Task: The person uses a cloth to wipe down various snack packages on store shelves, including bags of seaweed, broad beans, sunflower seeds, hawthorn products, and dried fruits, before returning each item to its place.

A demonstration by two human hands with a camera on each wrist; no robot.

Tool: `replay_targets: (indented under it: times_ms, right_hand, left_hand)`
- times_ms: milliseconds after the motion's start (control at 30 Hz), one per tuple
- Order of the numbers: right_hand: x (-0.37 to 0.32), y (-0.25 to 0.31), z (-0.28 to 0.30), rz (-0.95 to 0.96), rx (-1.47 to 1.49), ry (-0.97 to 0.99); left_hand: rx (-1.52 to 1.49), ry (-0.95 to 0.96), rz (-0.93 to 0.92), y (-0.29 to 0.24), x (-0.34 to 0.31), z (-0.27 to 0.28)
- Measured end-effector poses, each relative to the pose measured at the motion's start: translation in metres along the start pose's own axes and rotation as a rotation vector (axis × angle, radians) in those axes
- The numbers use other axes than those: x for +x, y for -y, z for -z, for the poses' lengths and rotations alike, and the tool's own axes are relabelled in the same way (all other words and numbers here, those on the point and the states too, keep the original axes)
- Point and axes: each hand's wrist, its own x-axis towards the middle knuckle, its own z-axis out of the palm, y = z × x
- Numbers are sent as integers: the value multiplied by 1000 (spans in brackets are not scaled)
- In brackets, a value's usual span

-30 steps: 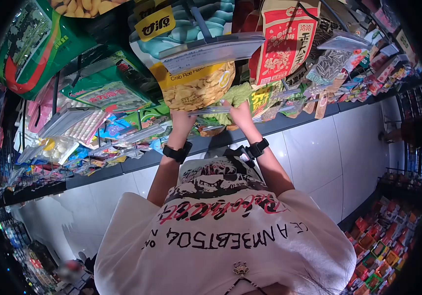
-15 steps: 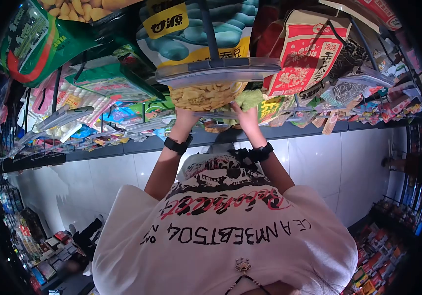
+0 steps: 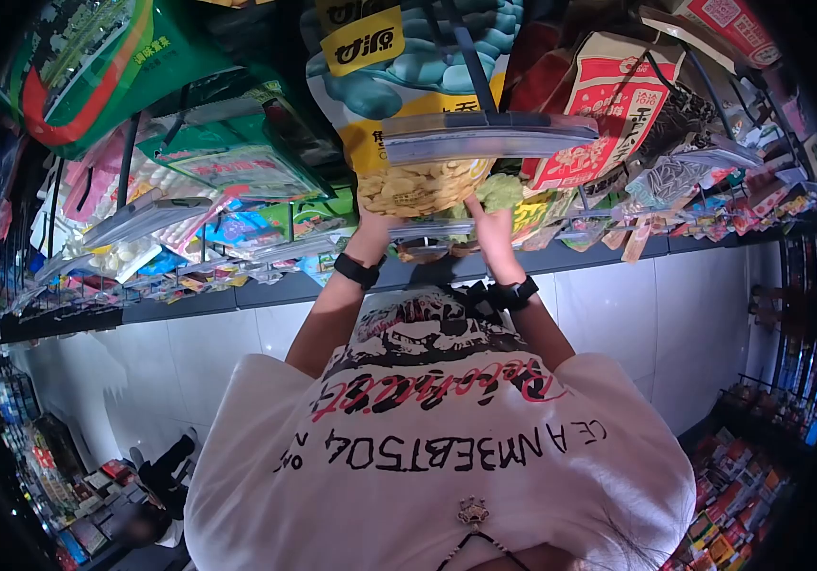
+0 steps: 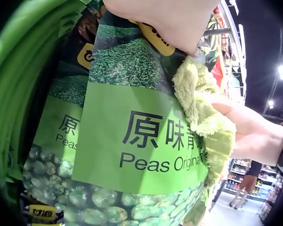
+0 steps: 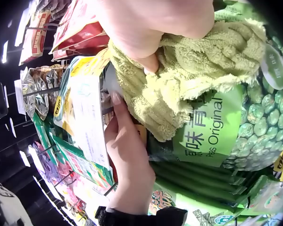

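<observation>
In the right wrist view my right hand (image 5: 155, 23) grips a fuzzy light-green cloth (image 5: 179, 75), its fingers sunk into the folds. The cloth lies against a green snack bag (image 4: 118, 136) labelled "Peas Original", draped over one side edge in the left wrist view. My left hand (image 4: 165, 19) holds that bag near its top, beside a yellow logo. From above, the left hand (image 3: 375, 238) and right hand (image 3: 494, 233) reach low into the shelf, below a yellow-and-teal snack bag (image 3: 418, 95); the peas bag is hidden there.
Clear price-tag holders (image 3: 489, 138) on metal hooks jut out above the hands. A red-and-brown snack bag (image 3: 608, 109) hangs at right, a green bag (image 3: 237, 157) at left. A second peas bag (image 4: 56, 122) stands behind the held one. Pale floor tiles (image 3: 608, 305) lie below.
The head view has shifted, so the shelf bags and tag holder sit lower and farther right. Both hands stay low at the shelf, the right one still with the cloth.
</observation>
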Motion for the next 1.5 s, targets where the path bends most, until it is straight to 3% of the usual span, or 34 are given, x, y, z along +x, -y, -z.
replay_targets:
  times_ms: [133,300,367,433,500,567,633,700,767,833,900,933,1067,1133,1167,1233,1267,1333,1500]
  right_hand:
    - [3,-5,-5,72,50,-64]
    - [-5,-25,-9,-105,120,-60]
    - [-11,-21,-13,-44,111,-126]
    - [-21,-18,-10,-22,-3,-98]
    - [-30,-17,-9,7,12,-131]
    - [-41,-9,-9,53,-24,-189]
    - [-48,5,-8,41,-30,-226]
    - [-49,10,-8,43,-36,-253]
    - [-46,13,-10,132,-99,-279]
    - [-38,6,-11,119,-133,-256]
    - [-32,2,-13,105,-170,-225]
    - [-30,2,-15,104,-120,-232]
    - [-26,-1,-10,92,-128,-181]
    - [-24,-3,-7,72,-119,-173]
    - [-22,-4,-5,53,-107,-164]
    - [-17,-9,-1,14,-124,-135]
    - [-17,-13,-1,-29,-135,-102]
    - [-19,-18,-2,6,-169,-116]
    - [-39,-6,-1,16,-296,-113]
  left_hand:
    - [-105,56,62,9,3,-6]
    - [-233,170,131,18,-15,-2]
    - [-281,229,139,22,-13,1]
    - [-125,322,4,9,-7,12]
    - [-339,261,18,8,-5,16]
    - [-340,240,25,-5,-3,19]
    - [-17,231,-221,-24,-1,28]
    - [-53,262,-207,-19,-1,26]
    - [-7,131,-313,-30,6,29]
    - [4,151,-276,-6,4,20]
    - [-120,288,86,-1,2,19]
    - [-35,299,4,-13,3,25]
    - [-168,233,77,-12,3,22]
    - [53,328,-141,0,3,19]
    - [48,330,-144,5,1,13]
    - [86,235,-314,22,-5,-2]
    - [83,240,-315,36,-8,-15]
    - [-420,279,-168,58,-6,-35]
    - [-191,186,-391,36,2,-7]
